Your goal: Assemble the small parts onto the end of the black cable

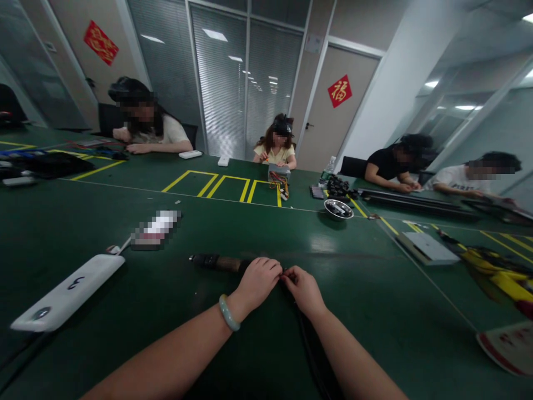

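Observation:
A dark, rod-shaped tool [228,264] with a brown middle section and a small metal tip lies on the green table, its tip pointing left. My left hand [260,278], with a pale green bangle above it, is curled over the tool's right end and hides that part. Close against it, my right hand [306,289] pinches at the tool's end, where a black cable [306,344] runs down toward me. What sits between the right fingertips is too small to make out.
A white power bank [70,291] and a phone [158,228] lie to the left. Farther off are a metal bowl [338,209], a wired grey box [280,171] and a flat grey box [428,248]. A paper cup [508,347] stands at right. Several people sit across the table.

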Demonstrator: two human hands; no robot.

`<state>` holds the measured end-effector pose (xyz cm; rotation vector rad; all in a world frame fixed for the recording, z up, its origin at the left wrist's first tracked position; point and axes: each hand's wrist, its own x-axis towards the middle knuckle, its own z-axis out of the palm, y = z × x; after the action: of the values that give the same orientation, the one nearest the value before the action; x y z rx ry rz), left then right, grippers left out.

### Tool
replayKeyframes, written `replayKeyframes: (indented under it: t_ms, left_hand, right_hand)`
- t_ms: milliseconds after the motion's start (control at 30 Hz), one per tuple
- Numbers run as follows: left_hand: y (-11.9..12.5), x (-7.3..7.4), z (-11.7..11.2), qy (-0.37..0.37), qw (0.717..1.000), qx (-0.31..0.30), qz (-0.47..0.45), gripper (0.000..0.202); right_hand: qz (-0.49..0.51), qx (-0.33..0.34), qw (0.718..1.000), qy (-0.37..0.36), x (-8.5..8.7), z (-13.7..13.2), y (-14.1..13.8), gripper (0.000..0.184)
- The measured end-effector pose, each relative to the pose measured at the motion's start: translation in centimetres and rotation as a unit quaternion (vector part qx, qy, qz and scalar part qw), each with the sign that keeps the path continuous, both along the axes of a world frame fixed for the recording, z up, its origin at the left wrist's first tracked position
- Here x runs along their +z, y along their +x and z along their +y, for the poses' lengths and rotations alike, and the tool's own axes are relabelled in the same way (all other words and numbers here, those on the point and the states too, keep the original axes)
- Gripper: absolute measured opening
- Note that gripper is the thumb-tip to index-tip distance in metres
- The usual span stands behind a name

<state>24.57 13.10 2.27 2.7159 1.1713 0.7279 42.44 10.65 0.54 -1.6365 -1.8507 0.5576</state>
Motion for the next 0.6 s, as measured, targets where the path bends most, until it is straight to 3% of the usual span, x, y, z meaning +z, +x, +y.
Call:
replayKeyframes:
  t_ms: [300, 600]
  left_hand:
    - [-0.09, 0.79, -0.24, -0.027, 1.0, 0.004, 0.013, 0.006]
    - [0.13, 0.45, 0.06, -0.041, 0.999, 0.01, 0.014, 0.005]
  right_hand:
    - [0.022, 0.008, 1.0, -0.013, 0.16, -0.32, 0.11, 0.011]
    - [-0.024, 0.021, 0.999, 0.028, 0.51, -0.41, 0.26, 0.004]
